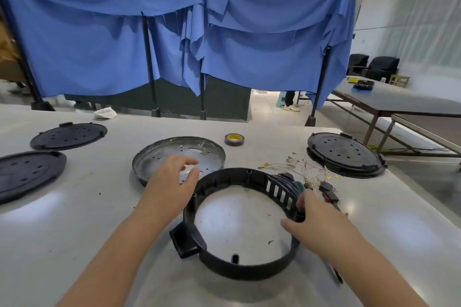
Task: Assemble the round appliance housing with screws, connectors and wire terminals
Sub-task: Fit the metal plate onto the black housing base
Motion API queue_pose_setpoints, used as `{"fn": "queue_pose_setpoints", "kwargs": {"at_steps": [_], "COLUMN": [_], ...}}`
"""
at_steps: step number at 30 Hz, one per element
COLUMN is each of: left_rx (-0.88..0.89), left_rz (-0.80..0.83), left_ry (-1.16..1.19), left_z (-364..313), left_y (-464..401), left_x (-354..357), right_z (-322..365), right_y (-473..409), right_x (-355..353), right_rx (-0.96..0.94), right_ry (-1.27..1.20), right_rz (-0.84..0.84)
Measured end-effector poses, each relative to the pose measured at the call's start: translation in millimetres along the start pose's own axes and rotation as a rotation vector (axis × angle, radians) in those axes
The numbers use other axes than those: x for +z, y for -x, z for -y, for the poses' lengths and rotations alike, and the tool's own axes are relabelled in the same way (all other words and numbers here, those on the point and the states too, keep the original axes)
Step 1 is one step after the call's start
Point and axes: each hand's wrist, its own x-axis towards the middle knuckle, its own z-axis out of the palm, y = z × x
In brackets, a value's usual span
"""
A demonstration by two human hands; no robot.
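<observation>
- Gripping the right side of the black ring housing [239,227] with my right hand [309,222], fingers curled over its wall beside the slotted section, thumb inside the ring.
- Hovering my left hand [172,182] with fingers spread and relaxed, holding nothing, over the near rim of the metal pan [149,157].
- The housing lies flat near the front edge of the table [87,219].
- Wire terminals [299,167] and small black connectors [329,190] lie just beyond my right hand.
- A tape roll [234,139] sits behind the pan; black round covers [345,154] rest toward the left and right edges.
</observation>
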Motion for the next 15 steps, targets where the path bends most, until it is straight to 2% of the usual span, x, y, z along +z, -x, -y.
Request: {"fn": "queue_pose_setpoints", "kwargs": {"at_steps": [5, 10, 15], "left_rx": [-0.058, -0.155, -0.222], "left_rz": [0.046, 0.079, 0.038], "left_ry": [0.096, 0.147, 0.242], "left_z": [23, 36, 40], "left_y": [14, 10, 11], "left_x": [5, 0, 1], "right_z": [-8, -10, -13], "right_y": [-7, -16, -30], "right_x": [9, 7, 1], "right_rx": [0.05, -0.003, -0.037], "right_ry": [-0.043, -0.042, 0.012], "right_rz": [0.021, -0.021, -0.031]}}
